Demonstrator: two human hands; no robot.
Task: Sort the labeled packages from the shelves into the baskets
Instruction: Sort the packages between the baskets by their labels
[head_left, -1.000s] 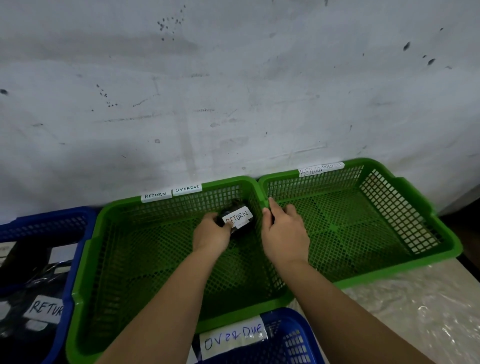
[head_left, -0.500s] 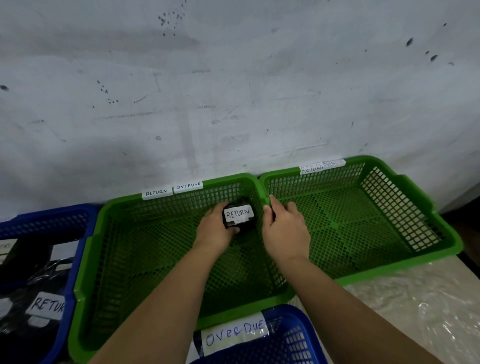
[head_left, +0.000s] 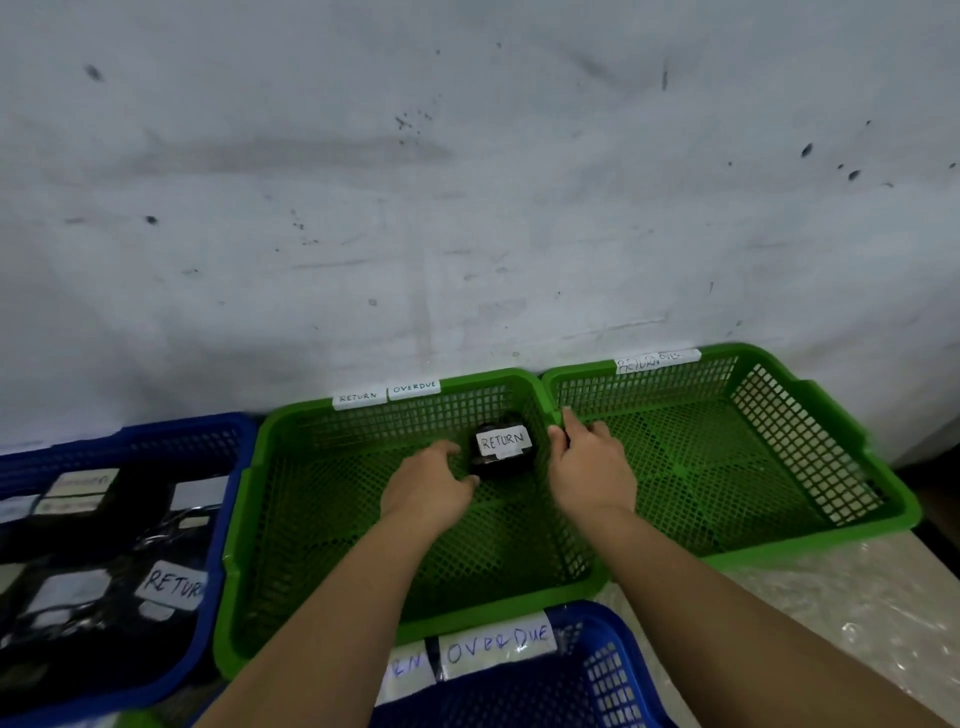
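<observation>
Small black package (head_left: 501, 451), white tag reading RETURN, sits on the floor of the left green basket (head_left: 322, 525), far corner, about 1 o'clock from that basket's middle. Rim tags there read RETURN and OVERDUE.

Left hand (head_left: 428, 491) just beside the package at its 8 o'clock; fingers loosely curled, holding nothing, no clear contact with the wrap. Right hand (head_left: 589, 470) at the package's 3 o'clock, fingers curled over the shared wall between this basket and the right green basket (head_left: 810, 447); steadying the rim, I judge.

Step in hand: the drop of one RETURN package, all but done.

Next move calls for both hands clear of the mesh and a fresh package. Blue basket (head_left: 130, 441) at 9 o'clock holds more black bags, one tagged RETURN. Near blue basket (head_left: 597, 670) at 6 o'clock shows an OVERDUE tag.
</observation>
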